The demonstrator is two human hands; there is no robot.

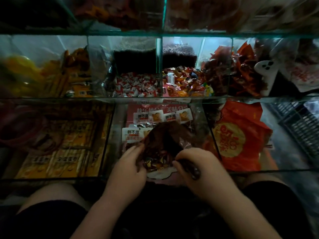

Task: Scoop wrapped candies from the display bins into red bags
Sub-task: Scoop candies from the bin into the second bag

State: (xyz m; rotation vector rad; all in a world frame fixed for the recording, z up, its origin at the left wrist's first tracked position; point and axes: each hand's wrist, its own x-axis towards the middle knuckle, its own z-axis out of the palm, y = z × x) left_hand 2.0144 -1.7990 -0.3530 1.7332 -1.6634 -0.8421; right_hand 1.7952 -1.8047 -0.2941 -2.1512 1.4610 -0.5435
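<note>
Wrapped candies in red bag over front glass bin

Up top the dark glass bins are murky and cut by the edge, the yellow rounded shape far left is pure blur, and the left hand and right hand cover the near rim of the dark red plastic bag.

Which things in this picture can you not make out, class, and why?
Head view:
- Contents of top bins: dark, blurred.
- The yellow thing, far left: blurred.
- How full the bag is: its folds, the left hand and right hand hide it.
</note>
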